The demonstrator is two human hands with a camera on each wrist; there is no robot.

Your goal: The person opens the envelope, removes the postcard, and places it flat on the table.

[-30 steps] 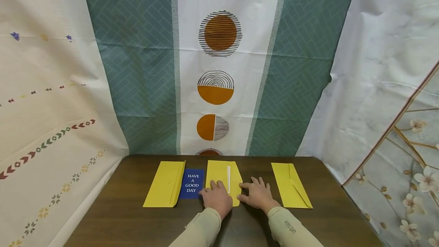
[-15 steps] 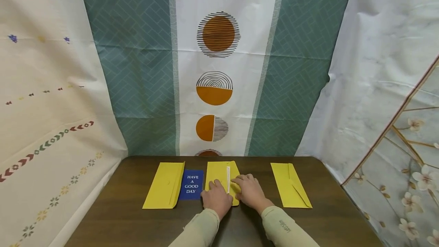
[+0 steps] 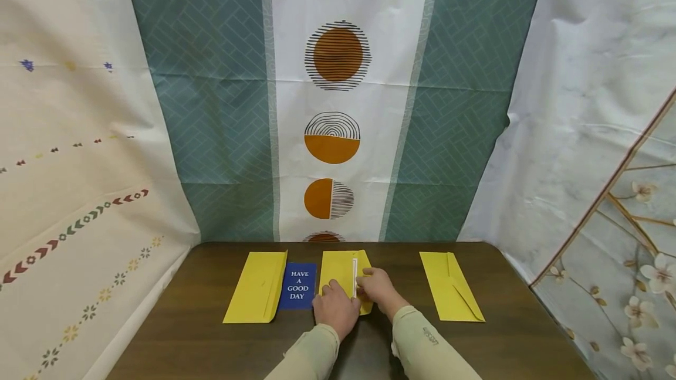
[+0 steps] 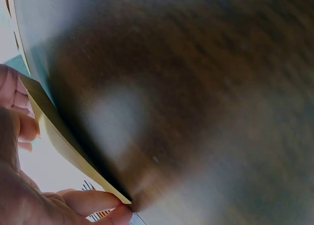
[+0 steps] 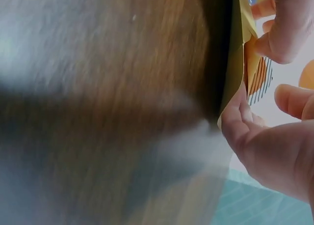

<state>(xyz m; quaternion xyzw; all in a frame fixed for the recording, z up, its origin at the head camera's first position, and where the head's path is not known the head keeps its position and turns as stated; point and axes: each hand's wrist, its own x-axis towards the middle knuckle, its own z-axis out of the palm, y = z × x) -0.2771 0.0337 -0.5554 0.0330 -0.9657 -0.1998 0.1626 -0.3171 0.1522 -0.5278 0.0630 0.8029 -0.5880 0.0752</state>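
On the brown table (image 3: 185,333), the middle envelope (image 3: 338,271) of 3 yellow ones lies just beside a blue card (image 3: 298,285), and both hands work on it. The left hand (image 3: 335,308) rests on its near left part, fingers fairly straight, pressing it down. The right hand (image 3: 377,287) has its fingers curled at the right edge by the white adhesive strip (image 3: 354,277), seemingly pinching the flap there; the right wrist view shows the paper edge lifted off the wood against a finger. To do this well, I judge the left hand should keep the body pinned flat while the right turns the flap squarely along its crease. The card reads "HAVE A GOOD DAY". A small logo on the right sleeve (image 3: 430,339) is too small to read.
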